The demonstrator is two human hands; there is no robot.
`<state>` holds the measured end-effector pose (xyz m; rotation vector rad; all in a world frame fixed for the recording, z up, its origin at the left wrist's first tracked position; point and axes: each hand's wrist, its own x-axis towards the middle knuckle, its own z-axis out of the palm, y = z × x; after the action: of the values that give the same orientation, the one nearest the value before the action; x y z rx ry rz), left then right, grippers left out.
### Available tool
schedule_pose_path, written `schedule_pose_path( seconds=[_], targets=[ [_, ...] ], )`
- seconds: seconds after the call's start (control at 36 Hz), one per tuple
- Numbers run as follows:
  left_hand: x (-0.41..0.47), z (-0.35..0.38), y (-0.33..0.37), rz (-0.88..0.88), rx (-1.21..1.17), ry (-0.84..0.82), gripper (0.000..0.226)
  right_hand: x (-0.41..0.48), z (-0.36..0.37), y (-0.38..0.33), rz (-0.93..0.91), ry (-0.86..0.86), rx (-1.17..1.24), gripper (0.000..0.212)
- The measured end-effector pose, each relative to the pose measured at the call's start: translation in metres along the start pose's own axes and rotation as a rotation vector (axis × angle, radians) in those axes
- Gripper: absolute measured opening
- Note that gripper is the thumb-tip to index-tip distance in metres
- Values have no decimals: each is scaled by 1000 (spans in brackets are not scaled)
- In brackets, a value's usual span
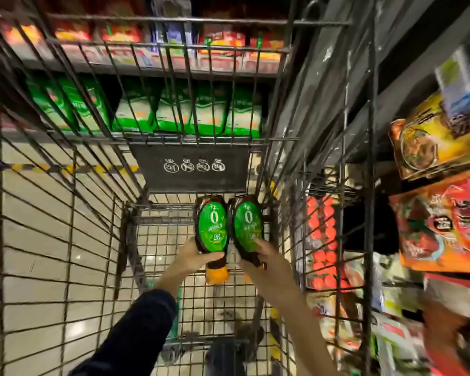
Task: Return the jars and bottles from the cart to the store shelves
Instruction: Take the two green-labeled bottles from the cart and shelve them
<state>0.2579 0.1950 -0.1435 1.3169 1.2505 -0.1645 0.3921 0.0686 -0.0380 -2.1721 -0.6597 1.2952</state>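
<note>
Two dark sauce bottles with green oval labels lie side by side deep in the wire cart (65,240), caps pointing toward me. My left hand (194,256) grips the left bottle (212,229) near its neck, just above the orange cap. My right hand (266,253) grips the right bottle (247,223) at its lower end; its cap is hidden by the hand. Both bottles sit close to the cart's far end, under the black warning panel (190,166).
Store shelves (152,69) stand beyond the cart with green-and-white packs and red boxes. More shelving on the right holds orange, yellow and red packets (440,147) close to the cart's side. Pale tiled floor shows through the left wires.
</note>
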Motion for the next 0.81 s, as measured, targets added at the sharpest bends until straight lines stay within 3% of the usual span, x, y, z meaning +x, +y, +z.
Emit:
schedule_pose_path(
  seconds=[0.25,0.36,0.47,0.53,0.64,0.72,0.81],
  targets=[
    [1,7,-7,-46,-221,42,49,15,14,18,32,53,28,61],
    [-6,1,-6,-88,-351,13,39,28,21,28,61,116,-23,50],
    [-12,-13,-16,-143,-394,-59,50,48,30,43,186,192,-25,58],
    [-14,-19,-20,-169,-391,-70,61,60,34,54,257,167,29,56],
    [-14,-21,-22,-162,-374,-84,39,74,40,68,350,79,107,54],
    [-14,-18,-21,-148,-394,-87,35,84,41,76,370,53,180,44],
    [-12,-15,-22,-184,-414,-71,36,93,38,80,389,22,177,58]
  ],
)
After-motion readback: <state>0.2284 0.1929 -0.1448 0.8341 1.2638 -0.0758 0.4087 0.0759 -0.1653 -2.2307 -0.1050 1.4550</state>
